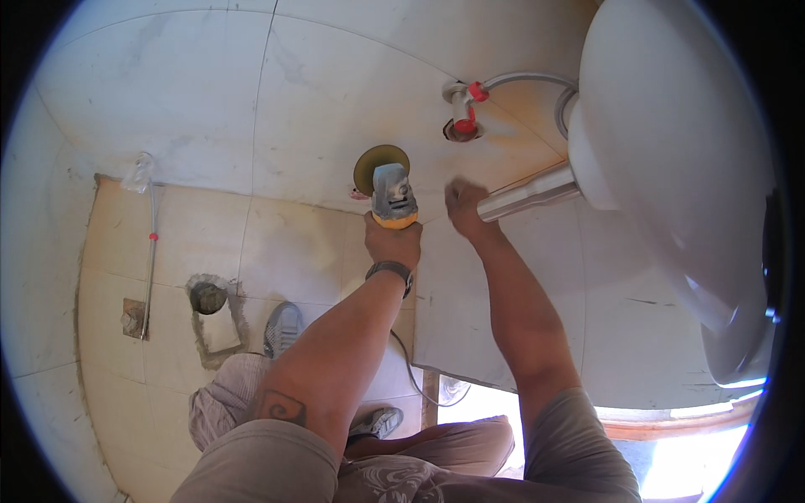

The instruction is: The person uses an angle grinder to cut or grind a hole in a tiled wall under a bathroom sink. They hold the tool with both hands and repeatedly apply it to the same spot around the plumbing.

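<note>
My left hand (392,243), a watch on its wrist, is wrapped round an angle grinder (394,193) with a grey head and yellow body. The grinder's round disc (366,172) faces the tiled wall (319,101), beside a small reddish spot (359,194) low on it. Whether the disc touches the wall I cannot tell. My right hand (463,205) is closed and slightly blurred, right of the grinder. Anything in its fingers is hidden. Close beside it ends a pale drain pipe (532,194) that comes from under a white washbasin (671,151).
A valve with red fittings (464,117) and a braided hose (528,75) sits on the wall above. A square floor opening (210,298) and a thin hose with a red ring (153,237) are at left. A cable (405,352) hangs below the grinder.
</note>
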{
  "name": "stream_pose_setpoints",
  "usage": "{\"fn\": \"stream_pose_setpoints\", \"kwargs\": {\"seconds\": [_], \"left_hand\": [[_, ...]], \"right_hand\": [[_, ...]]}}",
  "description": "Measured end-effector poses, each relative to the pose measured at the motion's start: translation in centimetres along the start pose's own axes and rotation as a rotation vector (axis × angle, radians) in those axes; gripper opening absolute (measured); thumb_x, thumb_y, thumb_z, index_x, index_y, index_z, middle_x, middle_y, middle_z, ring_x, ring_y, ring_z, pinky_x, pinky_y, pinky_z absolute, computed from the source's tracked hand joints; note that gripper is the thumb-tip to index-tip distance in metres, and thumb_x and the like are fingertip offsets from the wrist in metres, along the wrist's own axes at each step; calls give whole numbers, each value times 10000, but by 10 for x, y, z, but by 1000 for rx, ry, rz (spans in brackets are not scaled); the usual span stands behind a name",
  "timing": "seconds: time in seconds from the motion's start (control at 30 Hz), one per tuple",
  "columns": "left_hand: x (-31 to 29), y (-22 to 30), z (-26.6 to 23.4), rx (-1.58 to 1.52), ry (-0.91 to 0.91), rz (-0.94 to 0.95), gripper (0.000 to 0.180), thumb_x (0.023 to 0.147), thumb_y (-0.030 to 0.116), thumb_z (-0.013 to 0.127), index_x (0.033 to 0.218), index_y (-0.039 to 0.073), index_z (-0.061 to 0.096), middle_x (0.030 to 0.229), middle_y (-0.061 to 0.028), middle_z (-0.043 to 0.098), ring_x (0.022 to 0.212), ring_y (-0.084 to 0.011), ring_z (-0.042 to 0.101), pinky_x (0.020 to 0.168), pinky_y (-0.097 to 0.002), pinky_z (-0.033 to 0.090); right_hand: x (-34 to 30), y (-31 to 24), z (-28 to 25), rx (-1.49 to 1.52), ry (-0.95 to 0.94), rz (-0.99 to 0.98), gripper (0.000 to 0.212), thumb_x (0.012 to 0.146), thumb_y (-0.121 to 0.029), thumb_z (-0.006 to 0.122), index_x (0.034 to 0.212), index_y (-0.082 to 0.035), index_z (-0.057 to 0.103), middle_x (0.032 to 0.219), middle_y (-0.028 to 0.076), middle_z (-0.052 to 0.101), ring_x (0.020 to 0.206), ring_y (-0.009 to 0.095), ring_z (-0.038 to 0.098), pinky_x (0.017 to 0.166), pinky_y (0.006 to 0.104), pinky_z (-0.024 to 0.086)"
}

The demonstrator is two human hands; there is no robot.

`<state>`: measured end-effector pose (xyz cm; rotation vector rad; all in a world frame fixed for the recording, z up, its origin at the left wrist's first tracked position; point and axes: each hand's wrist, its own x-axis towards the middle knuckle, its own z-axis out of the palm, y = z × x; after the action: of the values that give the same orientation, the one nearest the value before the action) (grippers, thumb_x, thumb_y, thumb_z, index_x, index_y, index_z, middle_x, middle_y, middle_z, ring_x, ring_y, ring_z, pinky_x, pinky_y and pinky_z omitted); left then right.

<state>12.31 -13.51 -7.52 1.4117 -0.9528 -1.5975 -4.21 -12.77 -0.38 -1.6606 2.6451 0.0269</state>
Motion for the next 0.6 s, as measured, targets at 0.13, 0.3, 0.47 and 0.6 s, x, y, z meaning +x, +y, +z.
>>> {"fn": "stream_pose_setpoints", "kwargs": {"seconds": [0.13,0.3,0.47,0.6], "left_hand": [[-6,1,-3,-13,-69,80,588,694,118,838,1189,15,538,1104,-226,702,1067,-426,688,935,-477,548],[-17,11,10,88,-224,144,578,694,137,831,1181,14,544,1090,-230,709,1065,-425,692,934,-481,556],[-10,19,24,170,-425,177,667,720,196,850,1264,8,512,1186,-233,701,1136,-402,684,988,-460,551],[0,23,33,201,-472,176,685,720,207,852,1274,3,503,1200,-229,698,1148,-402,678,1003,-455,548]], "right_hand": [[-73,9,32,15,-379,-1,734,859,-276,776,1488,-17,500,1453,258,576,1328,381,579,1118,416,464],[-115,-12,100,502,-162,-87,869,846,-267,836,1517,10,358,1410,226,595,1337,342,579,1119,410,454],[-106,-2,135,958,86,3,889,810,-216,885,1515,-34,375,1496,146,513,1412,265,491,1167,375,399],[-87,15,134,728,64,85,886,798,-170,887,1501,-15,371,1477,140,531,1378,259,523,1135,364,425]]}}
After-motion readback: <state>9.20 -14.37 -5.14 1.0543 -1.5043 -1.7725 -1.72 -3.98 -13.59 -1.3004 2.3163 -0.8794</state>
